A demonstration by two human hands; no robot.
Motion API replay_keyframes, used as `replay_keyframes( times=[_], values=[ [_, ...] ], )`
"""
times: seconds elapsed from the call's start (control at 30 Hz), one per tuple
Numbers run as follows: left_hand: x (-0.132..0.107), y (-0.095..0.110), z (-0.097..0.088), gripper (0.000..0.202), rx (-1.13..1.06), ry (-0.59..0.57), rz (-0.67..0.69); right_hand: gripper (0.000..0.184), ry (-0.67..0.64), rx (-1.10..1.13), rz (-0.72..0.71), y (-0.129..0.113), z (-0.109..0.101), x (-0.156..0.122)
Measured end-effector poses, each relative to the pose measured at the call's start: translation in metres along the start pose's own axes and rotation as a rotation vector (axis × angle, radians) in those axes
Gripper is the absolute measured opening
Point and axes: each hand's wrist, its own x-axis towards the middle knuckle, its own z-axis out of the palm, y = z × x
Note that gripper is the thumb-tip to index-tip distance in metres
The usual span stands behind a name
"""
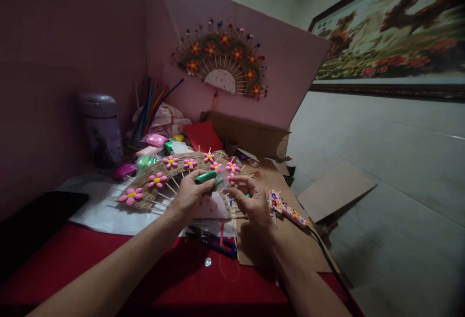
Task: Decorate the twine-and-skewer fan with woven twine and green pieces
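Observation:
My left hand [189, 193] is closed around a green lump of clay in a clear wrapper [206, 177], held above a half-round fan of jute and sticks [165, 181] dotted with pink clay flowers. My right hand [252, 201] hovers just right of the lump, its thumb and fingers pinched at the wrapper's edge. What the pinch grips is too small to make out. The fan lies flat on white paper on a red table [80, 259].
A finished flower fan [223, 60] hangs on a pink board behind. Scissors [214, 240], a patterned glue gun [288, 209], a purple flask [101, 128], coloured clay packets [156, 140], pipe cleaners and a cardboard box [250, 135] surround the work. Cardboard lies on the floor at right.

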Motion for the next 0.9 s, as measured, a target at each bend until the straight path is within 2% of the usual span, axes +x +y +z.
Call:
replay_keyframes(
  times=[0.17,0.33,0.5,0.73,0.9],
  values=[
    [-0.003,0.001,0.002,0.032,0.004,-0.030,-0.001,0.025,-0.020,-0.077,-0.048,0.000,0.002,-0.002],
    [-0.006,0.004,0.003,0.032,-0.024,-0.091,-0.023,0.029,0.018,-0.101,-0.052,0.004,0.003,-0.002],
    [-0.008,0.005,0.005,0.043,-0.013,-0.160,-0.079,0.027,0.027,-0.120,-0.062,0.003,0.005,-0.003],
    [-0.009,0.007,0.008,0.028,0.014,-0.142,-0.090,0.031,0.048,-0.158,-0.045,0.002,0.005,-0.004],
    [-0.013,0.007,0.010,0.025,0.050,-0.209,-0.093,0.026,0.037,-0.172,-0.056,0.008,0.002,0.000]
  ],
)
